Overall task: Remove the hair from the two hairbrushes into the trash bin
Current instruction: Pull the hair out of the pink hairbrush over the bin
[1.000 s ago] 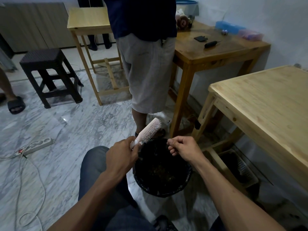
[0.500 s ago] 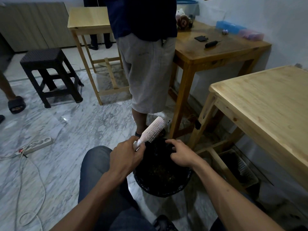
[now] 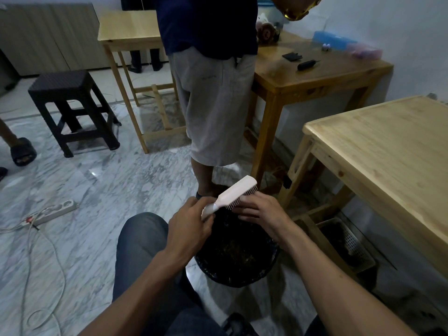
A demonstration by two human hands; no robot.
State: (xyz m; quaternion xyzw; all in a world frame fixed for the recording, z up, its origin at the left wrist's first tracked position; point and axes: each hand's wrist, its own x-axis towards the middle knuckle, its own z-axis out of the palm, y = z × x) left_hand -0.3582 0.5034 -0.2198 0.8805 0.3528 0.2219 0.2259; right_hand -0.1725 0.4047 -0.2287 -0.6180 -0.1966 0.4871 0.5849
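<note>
Left hand [image 3: 189, 220] wrapped round handle of pink hairbrush [image 3: 232, 194], now flipped, teeth facing down. Right hand [image 3: 258, 209] moved up, fingers loosely bent, touching the teeth. Both right above black trash bin [image 3: 236, 275].

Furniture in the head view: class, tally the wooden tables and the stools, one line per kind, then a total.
Wooden tables: 3
Stools: 1
Total: 4
</note>
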